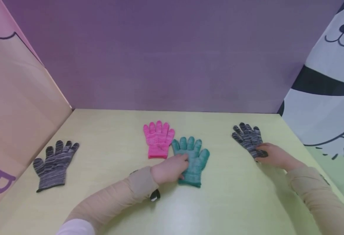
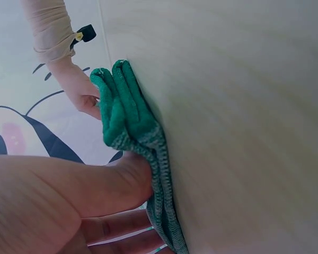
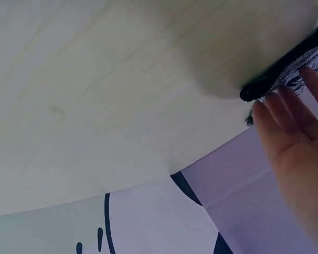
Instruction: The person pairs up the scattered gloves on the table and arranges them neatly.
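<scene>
The teal glove (image 1: 193, 164) lies on the table (image 1: 107, 140) with its fingers pointing away from the person and its cuff toward them. The left hand (image 1: 169, 168) touches the teal glove along its left side; in the left wrist view the thumb presses against the fabric and the visible fingers lie fairly straight, so this grip looks spread rather than pinching. To the right of the teal glove, well apart and a little farther back, lies the right striped glove (image 1: 248, 137), dark and light grey. The right hand (image 1: 274, 156) touches it near the cuff, its grip spread, with the fingers fairly straight in the right wrist view. The pink glove (image 1: 158, 141) sits just beside the teal glove, behind it and to its left. The left striped glove (image 1: 53, 168) lies well to the left of the teal glove, fingers angled away. Beyond the teal glove, a purple panel (image 1: 174, 58) stands at the back; a panda-printed panel (image 1: 330, 114) stands far to its right
</scene>
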Demonstrator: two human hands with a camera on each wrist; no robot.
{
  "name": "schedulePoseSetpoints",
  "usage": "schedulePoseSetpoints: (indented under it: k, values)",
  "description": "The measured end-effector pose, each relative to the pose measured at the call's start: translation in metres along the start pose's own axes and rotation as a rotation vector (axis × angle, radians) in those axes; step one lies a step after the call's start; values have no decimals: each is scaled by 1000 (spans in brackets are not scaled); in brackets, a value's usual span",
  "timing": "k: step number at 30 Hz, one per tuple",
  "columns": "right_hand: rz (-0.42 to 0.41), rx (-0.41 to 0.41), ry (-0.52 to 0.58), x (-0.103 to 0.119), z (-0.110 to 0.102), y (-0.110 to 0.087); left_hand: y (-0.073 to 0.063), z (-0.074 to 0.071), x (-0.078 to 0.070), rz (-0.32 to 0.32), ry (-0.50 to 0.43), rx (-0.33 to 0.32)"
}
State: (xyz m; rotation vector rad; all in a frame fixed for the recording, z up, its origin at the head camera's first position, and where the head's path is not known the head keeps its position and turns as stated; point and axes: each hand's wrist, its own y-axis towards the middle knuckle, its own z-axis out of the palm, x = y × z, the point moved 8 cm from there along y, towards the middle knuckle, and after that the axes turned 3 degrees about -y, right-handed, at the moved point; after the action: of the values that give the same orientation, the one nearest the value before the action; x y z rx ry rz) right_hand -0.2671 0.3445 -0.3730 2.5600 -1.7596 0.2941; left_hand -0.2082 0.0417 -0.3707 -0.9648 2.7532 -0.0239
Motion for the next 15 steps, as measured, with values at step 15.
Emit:
schedulePoseSetpoints:
  k: [15]
  values:
    - [-41, -10, -76, 5, -1, -3, -1, -2, -1, 1, 0, 1]
